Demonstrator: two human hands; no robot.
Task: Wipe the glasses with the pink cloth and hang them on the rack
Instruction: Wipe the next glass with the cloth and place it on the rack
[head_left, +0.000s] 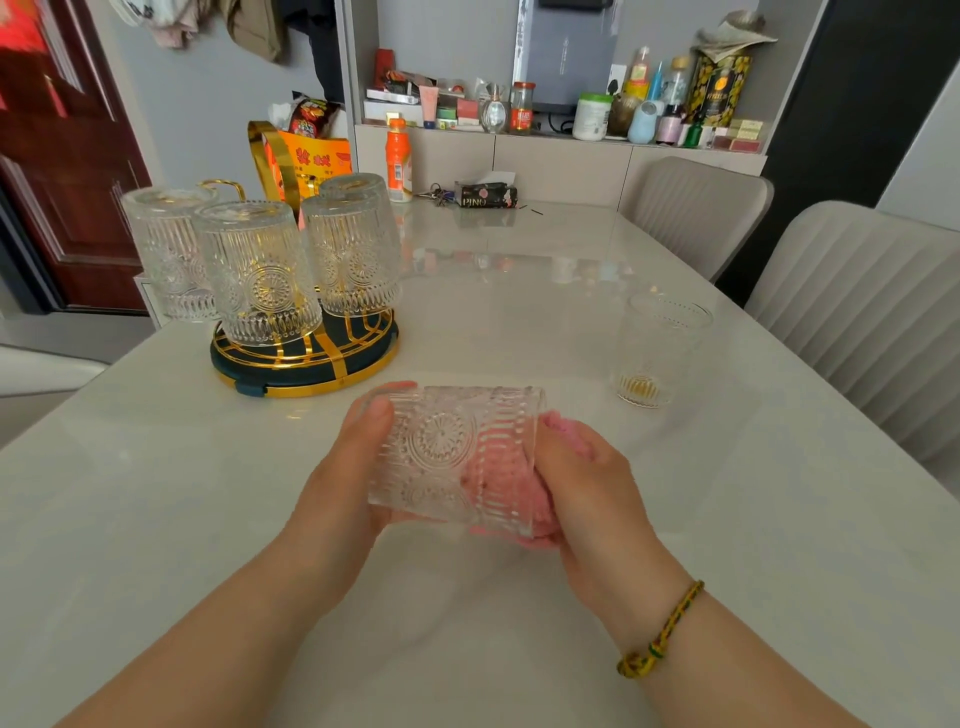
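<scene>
An embossed clear glass (441, 447) lies on its side above the table, mouth to the right. My left hand (348, 467) grips its base end, thumb on top. My right hand (587, 478) holds the pink cloth (566, 434), which is pushed into the glass's mouth and shows pink through the wall. The rack (311, 358), gold wire on a dark round base, stands at the left with several glasses (260, 270) hung upside down on it. One more glass (657, 348) stands upright on the table at the right.
The white glossy table (519, 270) carries an orange bottle (399, 158), keys and a dark tissue pack (485, 195) at the far end. Two beige chairs (857, 312) line the right side. A cluttered shelf (561, 132) runs along the back wall.
</scene>
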